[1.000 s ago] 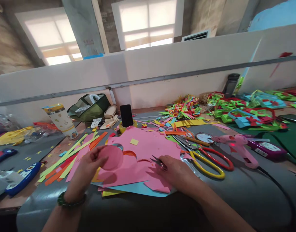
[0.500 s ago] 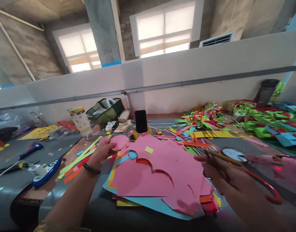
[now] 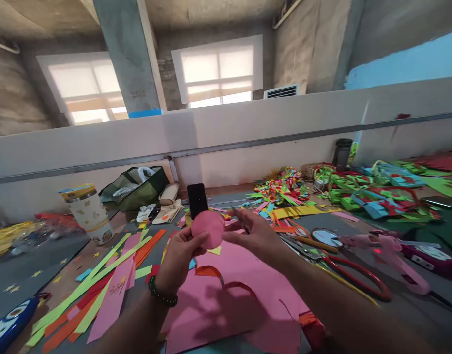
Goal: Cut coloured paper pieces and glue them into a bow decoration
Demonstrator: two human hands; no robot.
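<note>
My left hand [image 3: 182, 253], with a dark beaded bracelet on the wrist, pinches a round pink paper disc [image 3: 208, 227] between thumb and fingers, holding it up over the work surface. From the right, my right hand [image 3: 261, 239] comes up to the disc's edge; whether it touches cannot be told. A thin dark pointed object [image 3: 241, 217] shows along its fingers, its kind unclear. Below both hands lies a stack of pink paper sheets [image 3: 248, 280] with curved cuts. A small yellow paper piece [image 3: 214, 250] rests on the stack, partly hidden.
Red-handled scissors [image 3: 358, 275], a roll of clear tape [image 3: 327, 238] and a pink glue gun [image 3: 380, 246] lie at right. Coloured paper strips [image 3: 115, 290] spread at left near a tumbler [image 3: 87, 211]. A phone [image 3: 197, 199] stands behind the disc; paper scraps [image 3: 285, 187] heap beyond.
My left hand has brought the pink disc inward and up from the stack's left side. My right hand has moved left to the disc. The view has turned right.
</note>
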